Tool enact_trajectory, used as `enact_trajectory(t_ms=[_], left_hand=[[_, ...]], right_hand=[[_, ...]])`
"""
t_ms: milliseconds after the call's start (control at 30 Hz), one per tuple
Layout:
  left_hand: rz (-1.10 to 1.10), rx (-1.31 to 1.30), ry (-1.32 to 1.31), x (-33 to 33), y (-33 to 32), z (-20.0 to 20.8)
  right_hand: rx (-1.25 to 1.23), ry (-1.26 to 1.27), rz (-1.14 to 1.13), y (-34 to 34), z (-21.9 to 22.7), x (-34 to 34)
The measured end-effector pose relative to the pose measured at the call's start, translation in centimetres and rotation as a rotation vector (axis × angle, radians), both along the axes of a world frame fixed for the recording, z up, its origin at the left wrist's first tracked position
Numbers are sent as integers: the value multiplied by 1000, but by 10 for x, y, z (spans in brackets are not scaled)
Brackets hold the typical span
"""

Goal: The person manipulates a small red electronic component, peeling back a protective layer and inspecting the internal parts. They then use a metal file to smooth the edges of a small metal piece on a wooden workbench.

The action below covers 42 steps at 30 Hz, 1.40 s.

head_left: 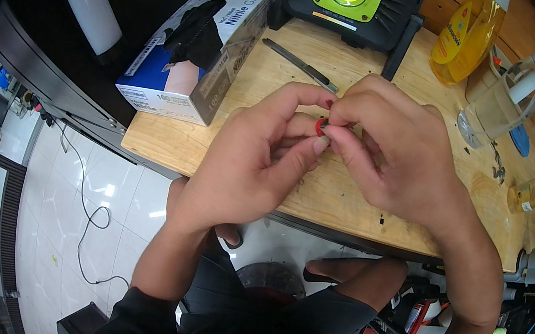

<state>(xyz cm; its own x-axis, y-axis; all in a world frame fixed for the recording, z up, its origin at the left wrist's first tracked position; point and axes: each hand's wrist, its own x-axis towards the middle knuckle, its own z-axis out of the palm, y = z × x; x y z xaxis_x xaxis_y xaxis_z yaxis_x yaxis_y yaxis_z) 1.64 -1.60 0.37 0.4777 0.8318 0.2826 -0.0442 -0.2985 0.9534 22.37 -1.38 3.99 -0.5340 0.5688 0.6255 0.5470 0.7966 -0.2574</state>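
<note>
A small red and black piece [320, 127], too small to name, is pinched between my two hands above the wooden table [345, 207]. My left hand [257, 144] grips it with thumb and fingers. From the right, the thumb and fingertips of my right hand [397, 145] close on the same spot and hide part of it. Just beyond my fingers lies a slim grey utility knife [300, 64], touched by neither hand.
A glove box [195, 51] with a black glove poking out stands at the left. At the back is a lit work lamp [346, 4]. A yellow liquid bottle [466, 38], a clear spray bottle [513, 94] and a small jar [530, 195] stand right. A cable [87, 222] trails over the tiled floor.
</note>
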Motion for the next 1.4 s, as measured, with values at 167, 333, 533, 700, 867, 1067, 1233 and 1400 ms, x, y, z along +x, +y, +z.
enact_trajectory(t_ms=[167,333,533,700,867,1067,1233,1400], left_hand=[[-19,65,-53,1,1,-5],[-74,84,-32,0,3,-5],[-75,27,-87,1,4,-2],[-61,42,-80,0,-1,0],[-81,68,-88,-1,-1,0],[-148,-17,-124,-4,0,2],[-166,-105,-157,-5,0,4],[-177,-134,-147,-7,1,4]], right_hand=[[-22,-5,-15,-1,-3,-1],[-28,19,28,0,-7,0],[21,29,54,-2,-3,-2],[-2,16,82,-4,-5,-1],[25,59,48,-6,-6,-6],[-46,152,2,-10,-5,-10],[-109,171,-20,-10,-3,-11],[-96,173,2,-8,-5,-10]])
